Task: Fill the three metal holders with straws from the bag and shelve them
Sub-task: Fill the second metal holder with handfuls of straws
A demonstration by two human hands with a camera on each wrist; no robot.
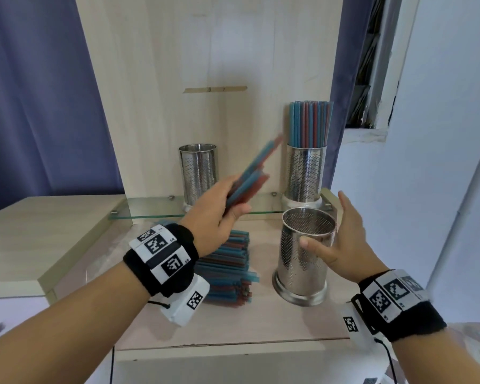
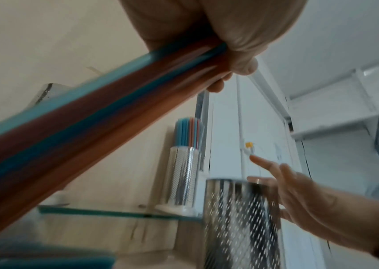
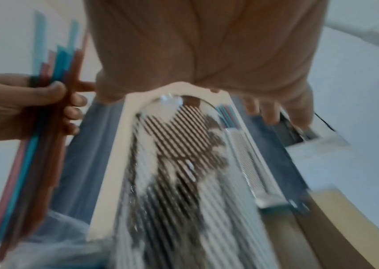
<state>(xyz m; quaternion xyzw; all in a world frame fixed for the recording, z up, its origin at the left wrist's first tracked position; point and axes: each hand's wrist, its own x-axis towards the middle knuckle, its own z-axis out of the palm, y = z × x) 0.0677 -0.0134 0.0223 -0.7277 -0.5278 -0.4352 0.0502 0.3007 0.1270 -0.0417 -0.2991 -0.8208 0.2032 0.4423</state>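
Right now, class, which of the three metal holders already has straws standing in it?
The holder at the right end of the glass shelf: blue and red straws stand upright in it. The left shelf holder and the near holder by the right hand are empty.

A home: wooden cabinet [image 1: 178,65], purple curtain [image 1: 39,92].

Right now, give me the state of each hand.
Left hand: grips a bunch of straws.
Right hand: open, fingers spread around the front metal holder, gripping nothing.
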